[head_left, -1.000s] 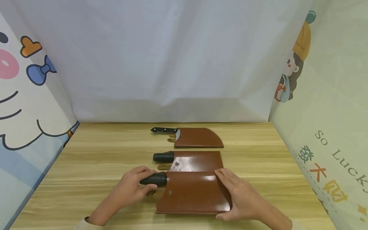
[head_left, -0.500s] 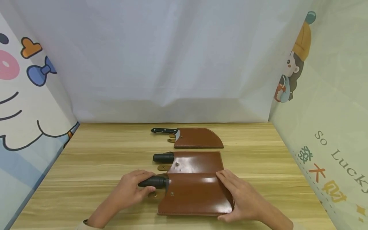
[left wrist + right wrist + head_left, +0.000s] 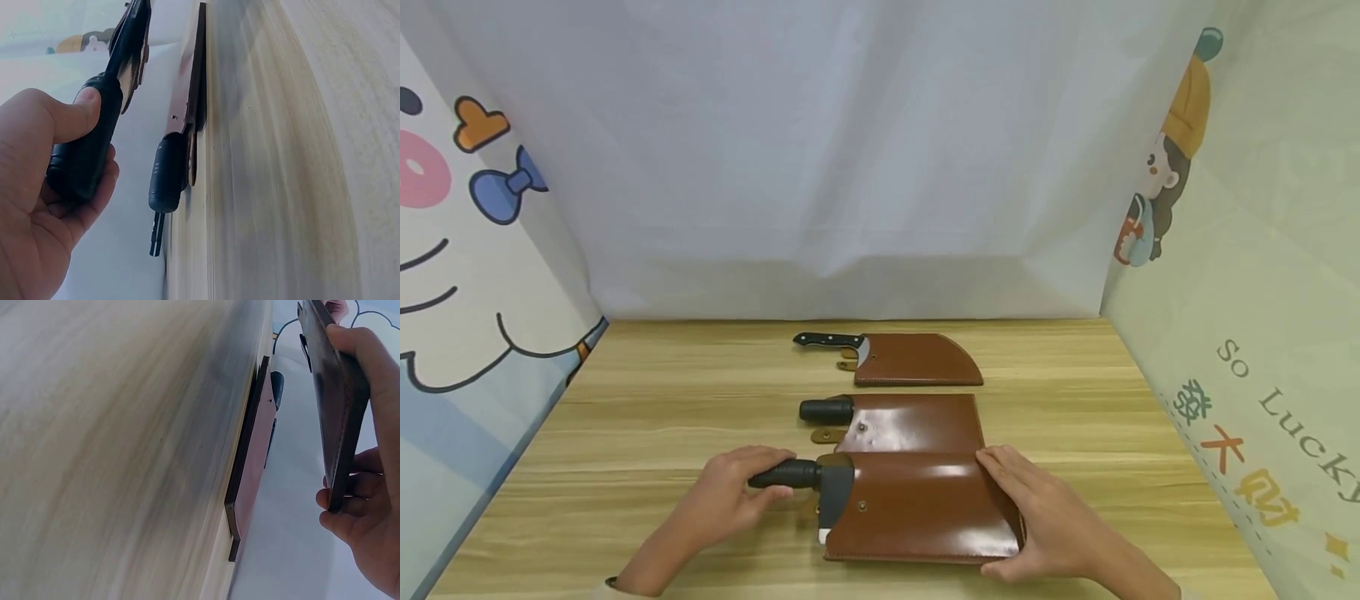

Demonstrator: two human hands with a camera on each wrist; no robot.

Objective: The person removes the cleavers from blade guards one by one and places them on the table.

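Note:
My left hand [image 3: 726, 493] grips the black handle of a cleaver [image 3: 836, 492]. A dark strip of its blade shows at the mouth of a brown leather sheath [image 3: 932, 508]; the rest of the blade is hidden inside. At the sheath's far right end, my right hand [image 3: 1052, 517] holds it between thumb and fingers. Both wrist views show the held cleaver [image 3: 94, 131] and sheath [image 3: 337, 400] raised off the table. In the left wrist view my thumb lies along the handle.
Behind the held sheath a second sheathed knife [image 3: 917, 421] with a black handle lies on the wooden table [image 3: 625, 433]. Further back lies a third sheathed knife [image 3: 917, 358], its handle riveted. A white cloth [image 3: 850, 167] closes the back, with printed cloths at the sides.
The left hand has drawn the cleaver handle left while the right hand has moved the sheath slightly right. A strip of blade has come out of the sheath's mouth.

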